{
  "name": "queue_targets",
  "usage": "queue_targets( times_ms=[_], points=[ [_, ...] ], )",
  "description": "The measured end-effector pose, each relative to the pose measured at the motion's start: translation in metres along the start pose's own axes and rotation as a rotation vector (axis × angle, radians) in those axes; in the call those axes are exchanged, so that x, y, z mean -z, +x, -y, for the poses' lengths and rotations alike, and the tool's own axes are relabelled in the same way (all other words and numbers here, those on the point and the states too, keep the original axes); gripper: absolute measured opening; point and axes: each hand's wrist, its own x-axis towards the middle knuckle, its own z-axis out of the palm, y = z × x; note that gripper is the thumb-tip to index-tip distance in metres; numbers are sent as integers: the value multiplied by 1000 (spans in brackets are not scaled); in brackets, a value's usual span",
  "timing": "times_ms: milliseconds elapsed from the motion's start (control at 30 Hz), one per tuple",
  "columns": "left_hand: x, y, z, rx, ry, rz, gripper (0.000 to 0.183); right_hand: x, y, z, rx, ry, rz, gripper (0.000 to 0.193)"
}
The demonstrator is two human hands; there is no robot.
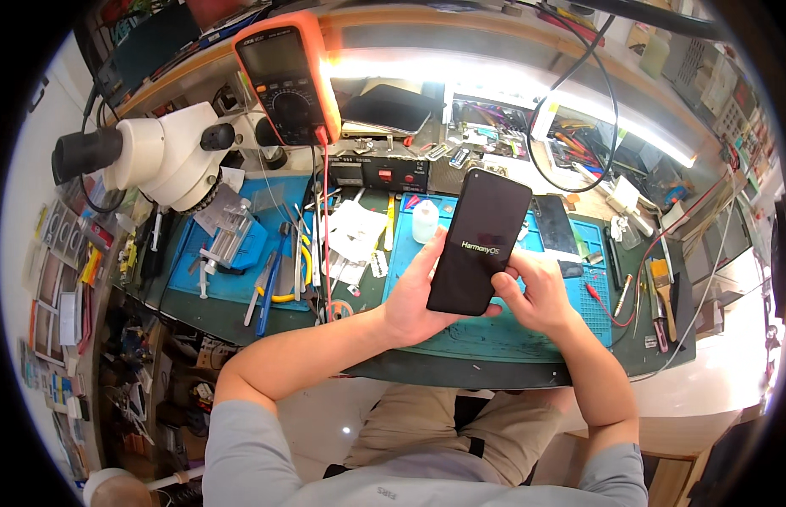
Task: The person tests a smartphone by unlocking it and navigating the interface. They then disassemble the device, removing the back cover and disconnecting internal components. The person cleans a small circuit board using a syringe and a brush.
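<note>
One messy dark green workbench [207,321], blue mat [460,340] spread across the middle. Then a white microscope [156,156] on the left and an orange-cased multimeter [287,80] toward the back. After that, a black phone [479,215] held tilted over the mat, pale lettering [480,248] lit up. Left hand [411,296] wrapped round its lower left side; right hand [536,291] curled at the lower right edge, honestly can't tell whether gripping or just touching. Smallest: a white bottle [425,222], just beyond the left hand.

Your left hand [412,297] held a black phone [479,221] over the blue mat [494,342], your right hand [538,294] at its edge; a white microscope [160,152] stood leftward.
</note>
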Motion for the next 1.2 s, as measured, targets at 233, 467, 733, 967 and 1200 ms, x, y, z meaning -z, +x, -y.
queue_targets(
  times_ms=[233,467,733,967,1200],
  points=[
    [-1,-1,1,-18,29,1,70,-2,1,3,-15,35,-9,28],
    [1,0,1,-19,18,11,71,-3,0,1,-14,21,-12,29],
    [-5,-1,0,-18,39,-14,71,0,0,2,1,-15,0,26],
    [-3,-2,1,-17,56,-16,74,4,2,6,8,-13,19,20],
    [-4,-2,1,-5,51,-22,76,6,3,10,-17,11,36,17]
  ],
)
